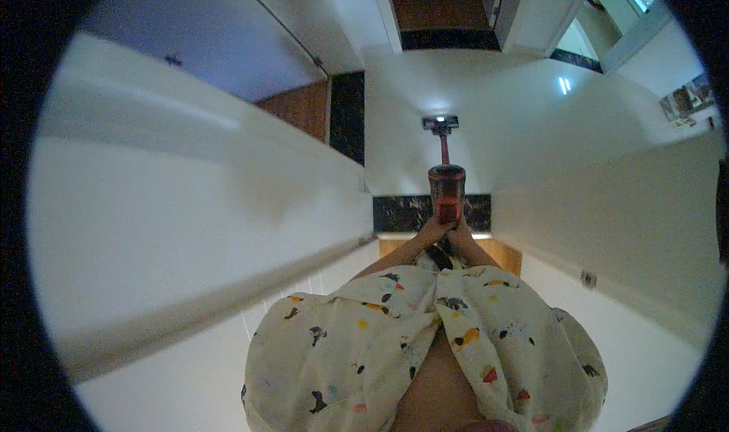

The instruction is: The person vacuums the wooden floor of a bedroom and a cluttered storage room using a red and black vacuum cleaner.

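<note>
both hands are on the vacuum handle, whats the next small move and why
Probably a short push straight ahead. Both the left hand and the right hand grip the red stick vacuum, whose floor head sits out front on the white floor, with open floor beyond it before the dark threshold strip.

**Setting: home interior, hallway**

White walls (190, 197) close on both sides, pale tiled floor (486, 105), dark stone threshold strips (402, 213), wooden flooring (437, 3) past a doorway. Cordless stick vacuum (446, 181) in use. Domestic corridor.
</note>
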`<state>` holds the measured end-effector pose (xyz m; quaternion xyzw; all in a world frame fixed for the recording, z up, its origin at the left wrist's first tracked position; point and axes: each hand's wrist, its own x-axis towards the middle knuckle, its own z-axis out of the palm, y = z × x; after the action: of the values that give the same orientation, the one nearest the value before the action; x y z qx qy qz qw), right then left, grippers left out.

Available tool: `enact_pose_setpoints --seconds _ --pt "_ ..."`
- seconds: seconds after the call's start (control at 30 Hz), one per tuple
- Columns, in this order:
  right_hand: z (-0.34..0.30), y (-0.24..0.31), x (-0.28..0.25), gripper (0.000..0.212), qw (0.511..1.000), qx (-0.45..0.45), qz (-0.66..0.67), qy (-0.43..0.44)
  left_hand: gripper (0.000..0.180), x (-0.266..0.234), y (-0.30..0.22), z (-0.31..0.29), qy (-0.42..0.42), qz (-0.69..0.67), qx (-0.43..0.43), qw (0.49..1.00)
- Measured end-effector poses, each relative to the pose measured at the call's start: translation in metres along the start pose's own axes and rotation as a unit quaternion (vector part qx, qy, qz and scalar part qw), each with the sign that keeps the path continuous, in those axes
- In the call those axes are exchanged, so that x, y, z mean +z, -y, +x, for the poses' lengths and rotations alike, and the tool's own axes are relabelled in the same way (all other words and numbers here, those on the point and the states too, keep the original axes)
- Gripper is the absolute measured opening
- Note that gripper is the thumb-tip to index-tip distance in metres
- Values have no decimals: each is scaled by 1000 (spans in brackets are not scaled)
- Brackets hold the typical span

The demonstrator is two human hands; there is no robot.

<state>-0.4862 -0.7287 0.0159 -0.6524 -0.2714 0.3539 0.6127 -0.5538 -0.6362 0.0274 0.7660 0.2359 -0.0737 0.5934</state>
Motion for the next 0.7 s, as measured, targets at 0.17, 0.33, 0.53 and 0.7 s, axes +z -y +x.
enact_pose_setpoints --seconds 0.17,0.33,0.53,0.7 --pt "-15 5 -10 64 996 9 57 -67 64 1 -46 -5 75 -54 -125 988" --pt "-39 52 -7 66 992 110 56 -31 57 -10 -73 -59 52 -138 -101 984" --pt "-83 88 51 53 985 94 -74 -122 36 -85 14 -145 -76 -177 20 981" --pt "-110 83 57 41 962 56 -84 -254 32 -196 -30 -185 -222 -229 29 948"
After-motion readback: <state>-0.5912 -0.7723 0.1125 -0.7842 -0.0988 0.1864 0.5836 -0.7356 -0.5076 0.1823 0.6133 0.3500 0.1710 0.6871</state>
